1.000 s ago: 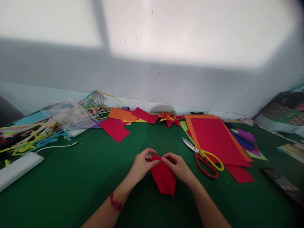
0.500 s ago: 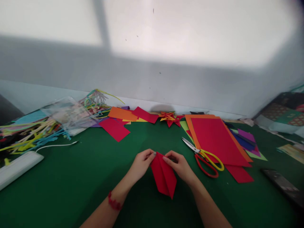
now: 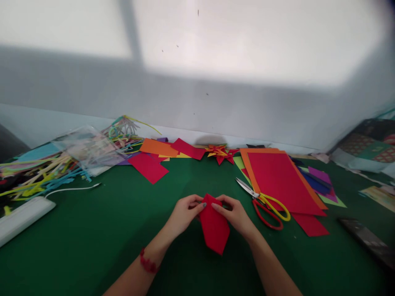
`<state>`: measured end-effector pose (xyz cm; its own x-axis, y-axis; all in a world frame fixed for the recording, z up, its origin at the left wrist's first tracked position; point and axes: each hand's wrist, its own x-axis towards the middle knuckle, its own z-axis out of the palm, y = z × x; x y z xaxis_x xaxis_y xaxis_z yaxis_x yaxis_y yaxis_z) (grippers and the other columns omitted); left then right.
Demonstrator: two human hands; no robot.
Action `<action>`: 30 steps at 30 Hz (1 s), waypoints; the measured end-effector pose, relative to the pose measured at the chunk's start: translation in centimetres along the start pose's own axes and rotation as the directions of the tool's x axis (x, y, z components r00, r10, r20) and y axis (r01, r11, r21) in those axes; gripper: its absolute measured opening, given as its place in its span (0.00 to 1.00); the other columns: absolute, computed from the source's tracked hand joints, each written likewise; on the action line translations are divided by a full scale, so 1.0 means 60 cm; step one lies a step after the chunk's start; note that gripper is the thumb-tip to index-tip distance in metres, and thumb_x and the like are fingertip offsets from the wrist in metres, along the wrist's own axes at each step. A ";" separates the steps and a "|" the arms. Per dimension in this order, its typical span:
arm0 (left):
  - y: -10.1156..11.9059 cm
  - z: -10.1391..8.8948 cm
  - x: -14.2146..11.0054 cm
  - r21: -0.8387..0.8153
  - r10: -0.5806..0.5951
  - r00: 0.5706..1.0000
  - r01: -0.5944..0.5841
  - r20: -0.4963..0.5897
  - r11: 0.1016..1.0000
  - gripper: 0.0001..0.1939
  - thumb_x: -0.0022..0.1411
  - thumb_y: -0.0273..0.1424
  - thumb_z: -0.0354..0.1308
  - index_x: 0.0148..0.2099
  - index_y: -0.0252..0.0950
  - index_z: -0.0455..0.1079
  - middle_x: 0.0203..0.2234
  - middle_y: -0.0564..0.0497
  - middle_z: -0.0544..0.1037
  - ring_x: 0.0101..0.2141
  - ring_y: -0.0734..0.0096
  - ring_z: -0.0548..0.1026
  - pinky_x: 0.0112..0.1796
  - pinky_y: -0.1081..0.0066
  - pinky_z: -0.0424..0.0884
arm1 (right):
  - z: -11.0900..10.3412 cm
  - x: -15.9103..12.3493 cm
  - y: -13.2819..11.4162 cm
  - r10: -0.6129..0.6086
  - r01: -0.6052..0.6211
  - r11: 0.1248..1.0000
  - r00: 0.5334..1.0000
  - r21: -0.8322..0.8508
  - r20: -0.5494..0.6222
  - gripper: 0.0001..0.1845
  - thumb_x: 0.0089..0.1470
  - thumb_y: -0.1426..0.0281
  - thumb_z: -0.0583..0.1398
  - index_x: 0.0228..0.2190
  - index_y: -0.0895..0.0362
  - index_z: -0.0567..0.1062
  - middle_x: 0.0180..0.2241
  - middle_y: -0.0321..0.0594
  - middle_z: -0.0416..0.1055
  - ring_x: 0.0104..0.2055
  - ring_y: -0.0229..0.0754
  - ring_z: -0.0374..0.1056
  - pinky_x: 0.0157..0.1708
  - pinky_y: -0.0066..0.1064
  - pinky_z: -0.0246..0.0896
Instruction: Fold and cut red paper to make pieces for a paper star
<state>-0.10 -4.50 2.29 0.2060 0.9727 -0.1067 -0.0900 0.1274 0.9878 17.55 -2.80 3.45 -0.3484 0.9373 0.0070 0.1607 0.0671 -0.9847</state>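
A folded red paper piece [image 3: 214, 226] lies on the green table cover [image 3: 92, 230], its point toward me. My left hand [image 3: 184, 213] pinches its upper left edge with closed fingers. My right hand [image 3: 235, 214] pinches the upper right edge the same way. A red bracelet [image 3: 147, 263] sits on my left wrist. Scissors with yellow and red handles [image 3: 266, 204] lie just right of my right hand.
A stack of red, orange and purple paper sheets [image 3: 279, 179] lies at the right. Loose red and orange sheets [image 3: 160, 158] and a folded paper star [image 3: 220, 153] sit by the wall. Coloured paper strips and a clear bag [image 3: 86, 150] are at the left, with a white bar [image 3: 23, 218] and a dark device [image 3: 367, 240].
The red paper's open flaps have been pressed flat into a smooth kite shape. Both hands stay at its top end, hardly shifted.
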 end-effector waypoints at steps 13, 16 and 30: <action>0.027 -0.007 -0.016 0.595 0.608 0.794 -0.488 -0.001 0.638 0.08 0.55 0.29 0.54 0.36 0.46 0.73 0.35 0.54 0.77 0.42 0.66 0.70 0.49 0.59 0.58 | -0.018 -0.012 -0.020 -0.049 0.054 0.994 0.997 -0.091 0.058 0.13 0.48 0.66 0.56 0.38 0.52 0.74 0.20 0.34 0.72 0.23 0.38 0.66 0.31 0.32 0.59; 0.028 -0.007 -0.019 0.687 0.645 0.763 -0.484 0.029 0.542 0.09 0.57 0.29 0.53 0.37 0.47 0.72 0.38 0.54 0.76 0.43 0.66 0.70 0.49 0.57 0.57 | -0.016 -0.015 -0.026 -0.058 0.060 0.997 0.998 -0.053 0.039 0.14 0.49 0.67 0.54 0.39 0.52 0.73 0.27 0.37 0.73 0.27 0.40 0.67 0.31 0.31 0.61; 0.021 0.020 -0.022 0.696 0.616 0.787 -0.427 -0.028 0.577 0.23 0.55 0.28 0.52 0.54 0.44 0.57 0.58 0.49 0.50 0.56 0.61 0.49 0.52 0.56 0.53 | 0.004 0.000 -0.019 -0.028 0.063 0.960 0.991 0.274 -0.128 0.37 0.48 0.64 0.58 0.55 0.45 0.45 0.31 0.35 0.69 0.24 0.37 0.65 0.17 0.28 0.66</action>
<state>0.67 -5.87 3.81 0.0793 0.8496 0.5215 0.5384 -0.4768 0.6948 17.13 -2.99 4.53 -0.2316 0.9711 0.0571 -0.1208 0.0295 -0.9922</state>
